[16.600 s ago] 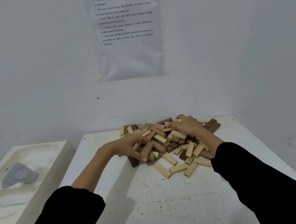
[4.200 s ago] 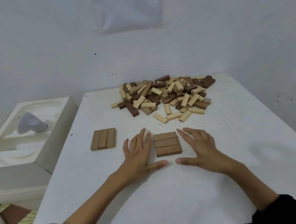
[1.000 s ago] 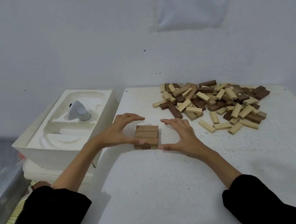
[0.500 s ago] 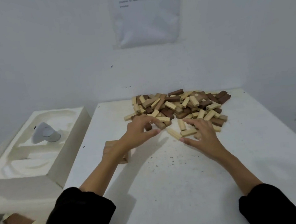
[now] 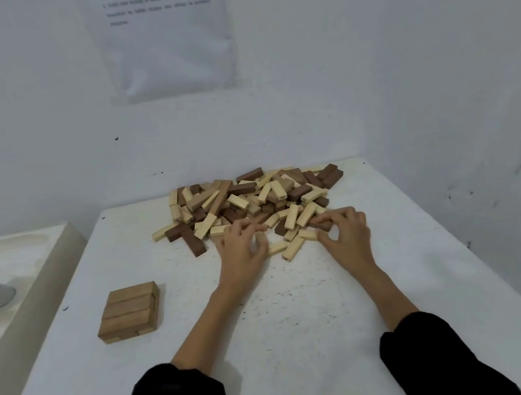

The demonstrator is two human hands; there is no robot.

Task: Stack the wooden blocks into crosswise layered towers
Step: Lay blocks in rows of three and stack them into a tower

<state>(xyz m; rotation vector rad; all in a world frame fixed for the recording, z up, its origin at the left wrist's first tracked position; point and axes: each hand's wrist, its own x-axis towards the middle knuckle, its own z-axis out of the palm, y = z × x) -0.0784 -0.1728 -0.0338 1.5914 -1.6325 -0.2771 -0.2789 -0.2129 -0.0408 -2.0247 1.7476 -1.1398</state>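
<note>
Two layers down and that's the score so far: one low stack (image 5: 129, 311) sits well to the left of your left fingers (image 5: 240, 230) and nearer to you, its top three blocks laid across the ones beneath. All the rest is left to build. The big pile of blocks (image 5: 253, 198), pale and dark mixed, lies loose right at your fingertips and stretches beyond them to the wall (image 5: 401, 86).

Your left hand (image 5: 241, 257) is at the pile's near edge with fingers curled in. Whether they hold a block I cannot tell; it is blurred. Your right hand (image 5: 348, 239) has its fingers (image 5: 347, 212) drawn narrow, pinching a dark block (image 5: 321, 224) at the same edge.

There's plenty of room: bare tabletop (image 5: 298, 322) runs wide behind your fingers, back toward you. The right edge lies well off from your right fingers. The stack stands near the left edge, with a white tray (image 5: 17, 255) just past it, so I'd carry blocks in from the pile side.
</note>
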